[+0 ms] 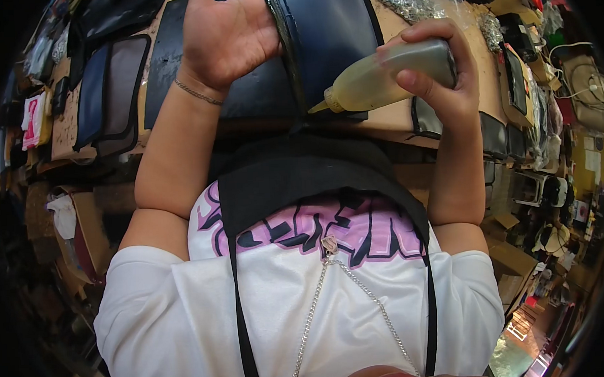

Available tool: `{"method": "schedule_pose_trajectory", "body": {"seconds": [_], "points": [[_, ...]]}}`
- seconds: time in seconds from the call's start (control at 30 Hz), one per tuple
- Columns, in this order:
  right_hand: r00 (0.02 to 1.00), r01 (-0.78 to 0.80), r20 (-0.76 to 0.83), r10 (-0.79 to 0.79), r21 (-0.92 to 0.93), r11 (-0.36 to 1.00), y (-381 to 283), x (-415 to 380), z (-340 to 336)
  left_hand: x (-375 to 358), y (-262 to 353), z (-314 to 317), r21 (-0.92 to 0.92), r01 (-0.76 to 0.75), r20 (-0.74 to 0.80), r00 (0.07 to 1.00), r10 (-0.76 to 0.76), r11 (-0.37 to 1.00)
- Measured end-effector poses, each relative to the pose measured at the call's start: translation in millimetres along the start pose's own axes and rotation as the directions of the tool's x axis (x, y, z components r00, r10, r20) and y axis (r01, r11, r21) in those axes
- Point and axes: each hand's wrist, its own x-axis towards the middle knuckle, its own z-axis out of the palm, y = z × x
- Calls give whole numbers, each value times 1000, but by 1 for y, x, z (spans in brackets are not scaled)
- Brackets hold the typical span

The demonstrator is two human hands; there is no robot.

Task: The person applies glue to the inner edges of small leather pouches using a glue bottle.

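Note:
My right hand (445,71) is wrapped round a translucent squeeze bottle (385,76) with yellowish contents, tilted so that its yellow nozzle (319,107) points down and left at the near end of a dark seam edge (297,67). This edge runs along a dark blue panel (332,39) lying on the table. My left hand (231,40) is palm up beside the raised edge, over another dark panel (257,93); its fingertips are cut off by the top of the frame, and what they hold is hidden.
Dark folded pieces (112,92) lie at the left of the tan table (393,120). Plastic bags with small metal parts (412,0) sit at the upper right. Small dark pieces (494,136) hang at the right front edge. Cluttered shelves stand on both sides.

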Motion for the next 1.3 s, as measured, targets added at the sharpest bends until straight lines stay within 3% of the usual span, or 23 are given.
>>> {"method": "schedule_pose_trajectory", "body": {"seconds": [0.3,0.47,0.53,0.57,0.6,0.63,0.67,0.73,0.77,0.8,0.83,0.87,0.97,1.07,1.1,1.17,1.2,1.3], "points": [[994,106,13,-106,-12,994,-3,-11,3,0,3,-2,4,-14,8,1000,14,1000],[997,-78,40,73,129,989,2,-18,-2,1,4,-6,-25,-3,44,999,4,1000],[984,-176,21,176,255,951,5,-19,-9,1,3,-42,-100,13,218,976,9,995],[989,-133,-22,147,305,943,10,-17,-10,2,6,-53,-132,25,305,952,17,991],[991,-88,-66,118,354,931,16,-14,-12,0,5,-20,136,-63,-184,979,88,989],[990,-40,-111,92,400,915,23,-12,-13,0,5,-19,97,-67,-180,980,83,993],[984,-87,-105,141,406,910,30,-13,-16,1,3,-24,59,-70,-172,982,79,996],[969,-142,-81,232,583,800,27,-9,-7,2,-2,-30,-76,-85,-168,983,72,993],[959,-168,-61,276,663,729,28,-7,-3,5,-5,-40,-193,-55,-78,996,41,980],[969,-93,-55,241,823,561,46,-8,-14,6,-11,-56,-305,-12,14,1000,17,952],[950,-62,-118,288,834,548,40,-2,-12,7,-14,-64,-410,43,107,994,1,911],[925,-29,-180,334,843,537,33,7,-8,6,-17,-70,-409,92,86,994,-63,908],[873,4,-278,400,825,565,21,26,-8,-5,-25,-46,44,157,-244,959,-141,987],[858,37,-331,393,803,595,13,43,-9,-10,-55,-46,492,-48,153,988,-32,869],[848,51,-354,395,796,603,9,48,-2,-16,-54,-37,594,20,90,992,-92,804],[824,76,-397,404,784,616,2,55,11,-19,-68,-21,796,-113,17,986,164,594],[830,74,-389,400,788,611,0,57,14,-18,-75,-17,834,-170,-36,932,360,525],[849,111,-420,321,735,669,3,53,0,-3,-53,-21,679,-223,-54,935,351,699]]}}
